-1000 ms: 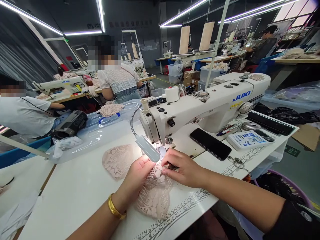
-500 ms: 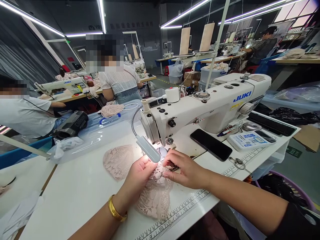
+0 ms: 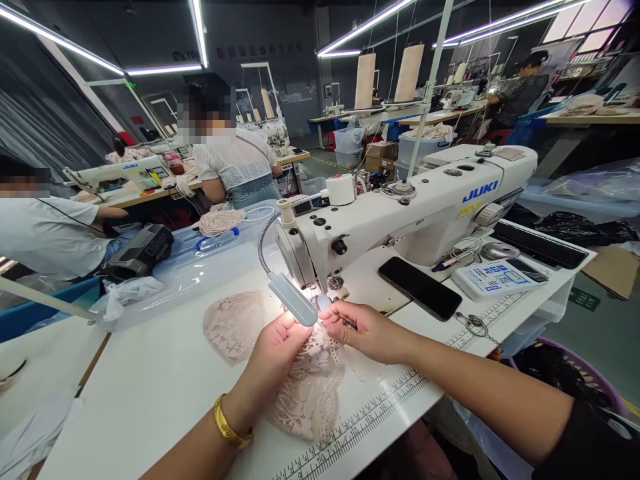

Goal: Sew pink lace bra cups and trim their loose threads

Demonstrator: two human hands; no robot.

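Note:
Pale pink lace fabric (image 3: 307,397) lies partly on the white table, its upper end bunched under the lamp. My left hand (image 3: 280,343), with a gold bracelet on the wrist, pinches that end between thumb and fingers. Closed fingers of my right hand (image 3: 363,330) pinch the lace's right edge close to the needle area. A small dark thing (image 3: 350,325) shows among those fingers; its kind is hidden. The grey lamp head (image 3: 294,300) covers part of the left fingertips. Behind it stands the white sewing machine (image 3: 400,207). Another lace piece (image 3: 235,325) lies flat to the left.
A black phone (image 3: 420,288) lies right of the machine head, with a white box (image 3: 493,277) beyond it. A printed ruler (image 3: 370,421) runs along the table's front edge. Coworkers sit behind, one in a striped top (image 3: 235,160). A dark speaker-like device (image 3: 140,250) sits at left.
My right thumb and fingers, apart before, have closed together at the lace edge. My left hand keeps its hold. The whole view has shifted slightly.

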